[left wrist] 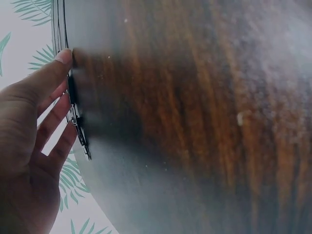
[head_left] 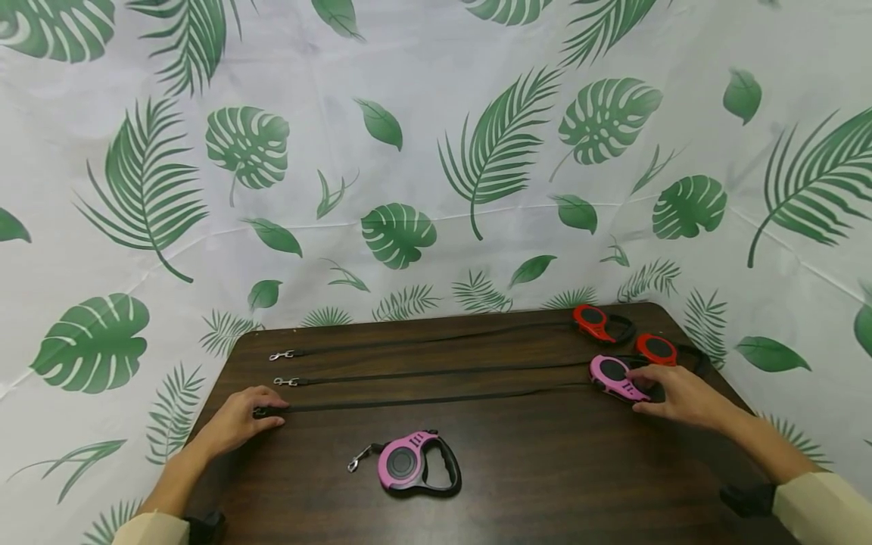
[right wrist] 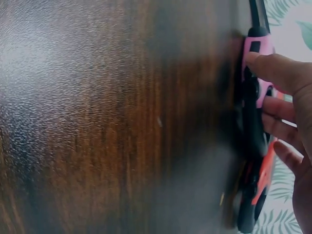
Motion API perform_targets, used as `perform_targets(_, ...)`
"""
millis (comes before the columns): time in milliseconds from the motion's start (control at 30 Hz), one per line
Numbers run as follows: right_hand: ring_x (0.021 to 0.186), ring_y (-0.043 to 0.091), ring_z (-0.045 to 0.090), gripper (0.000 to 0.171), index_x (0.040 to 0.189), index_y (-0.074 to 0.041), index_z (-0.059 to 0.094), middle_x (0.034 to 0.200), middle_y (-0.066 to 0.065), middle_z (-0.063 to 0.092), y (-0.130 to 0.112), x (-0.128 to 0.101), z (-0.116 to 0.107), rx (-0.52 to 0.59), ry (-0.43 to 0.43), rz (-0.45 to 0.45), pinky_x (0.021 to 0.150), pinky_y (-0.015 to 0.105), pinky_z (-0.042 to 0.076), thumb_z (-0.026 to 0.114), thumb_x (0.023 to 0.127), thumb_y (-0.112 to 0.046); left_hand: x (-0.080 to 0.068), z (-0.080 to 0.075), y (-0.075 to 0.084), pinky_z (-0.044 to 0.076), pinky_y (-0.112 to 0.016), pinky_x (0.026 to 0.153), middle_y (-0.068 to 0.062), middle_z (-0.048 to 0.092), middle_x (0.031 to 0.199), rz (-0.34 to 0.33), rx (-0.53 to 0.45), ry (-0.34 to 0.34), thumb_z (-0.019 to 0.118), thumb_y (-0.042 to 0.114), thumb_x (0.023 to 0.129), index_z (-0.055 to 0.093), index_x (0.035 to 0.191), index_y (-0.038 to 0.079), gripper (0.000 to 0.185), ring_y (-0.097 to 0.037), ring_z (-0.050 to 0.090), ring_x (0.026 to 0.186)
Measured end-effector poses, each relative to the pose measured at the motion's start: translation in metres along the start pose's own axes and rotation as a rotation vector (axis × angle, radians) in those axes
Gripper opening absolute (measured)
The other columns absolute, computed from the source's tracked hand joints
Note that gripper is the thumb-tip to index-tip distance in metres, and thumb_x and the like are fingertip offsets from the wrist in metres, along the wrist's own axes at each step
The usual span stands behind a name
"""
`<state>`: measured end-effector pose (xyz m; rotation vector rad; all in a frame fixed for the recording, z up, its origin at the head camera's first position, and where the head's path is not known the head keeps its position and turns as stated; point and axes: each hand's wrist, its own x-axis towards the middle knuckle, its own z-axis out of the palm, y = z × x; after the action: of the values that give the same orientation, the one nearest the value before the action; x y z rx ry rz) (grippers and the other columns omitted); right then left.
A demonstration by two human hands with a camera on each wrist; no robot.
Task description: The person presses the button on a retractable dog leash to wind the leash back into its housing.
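A pink and black retractable dog leash (head_left: 611,373) lies at the right of the table, its black strap (head_left: 436,399) drawn out leftward. My right hand (head_left: 681,393) grips its casing, thumb on the near side in the right wrist view. At the strap's other end, my left hand (head_left: 238,416) pinches it near the metal clip (left wrist: 84,139); the fingers partly cover that end. A second pink leash (head_left: 402,463), strap wound in, lies nearer the front with its clip (head_left: 354,462) to the left.
Behind, two red retractable leashes, one farther back (head_left: 591,322) and one (head_left: 657,349) beside my right hand, have straps stretched left across the dark wood table (head_left: 545,469). Their metal clips (head_left: 281,354) lie near the left edge. A leaf-patterned cloth (head_left: 422,174) hangs behind.
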<state>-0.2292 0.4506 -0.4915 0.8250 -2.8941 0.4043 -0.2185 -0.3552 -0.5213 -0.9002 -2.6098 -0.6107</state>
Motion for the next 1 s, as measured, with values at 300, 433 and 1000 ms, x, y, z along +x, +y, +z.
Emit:
perform_targets(300, 0.084, 0.007, 0.069, 0.068, 0.13, -0.001, 0.069, 0.098, -0.003, 0.076, 0.006, -0.001, 0.011, -0.012, 0.06, -0.06, 0.069, 0.036, 0.059, 0.097, 0.076, -0.031, -0.001, 0.002, -0.004, 0.059, -0.04, 0.07, 0.0, 0.072, 0.091, 0.056, 0.014, 0.025, 0.094, 0.004, 0.073, 0.083, 0.09, 0.01, 0.021, -0.022, 0.071, 0.082)
perform_targets(433, 0.082, 0.008, 0.068, 0.069, 0.132, -0.002, 0.069, 0.097, -0.004, 0.075, 0.005, -0.001, 0.014, -0.015, 0.062, -0.037, 0.068, 0.037, 0.059, 0.097, 0.076, -0.03, -0.001, 0.0, -0.004, 0.059, -0.04, 0.069, 0.001, 0.072, 0.091, 0.061, 0.015, 0.033, 0.094, 0.003, 0.073, 0.083, 0.089, 0.01, 0.021, -0.021, 0.071, 0.082)
perform_targets(1000, 0.075, 0.0, 0.059, 0.064, 0.13, -0.001, 0.069, 0.091, -0.007, 0.073, 0.005, 0.002, 0.019, -0.063, 0.084, -0.061, 0.063, 0.031, 0.052, 0.096, 0.079, -0.028, -0.001, -0.004, -0.01, 0.059, -0.038, 0.068, 0.002, 0.072, 0.087, 0.04, 0.026, 0.026, 0.091, 0.0, 0.075, 0.082, 0.088, 0.008, 0.019, -0.017, 0.071, 0.079)
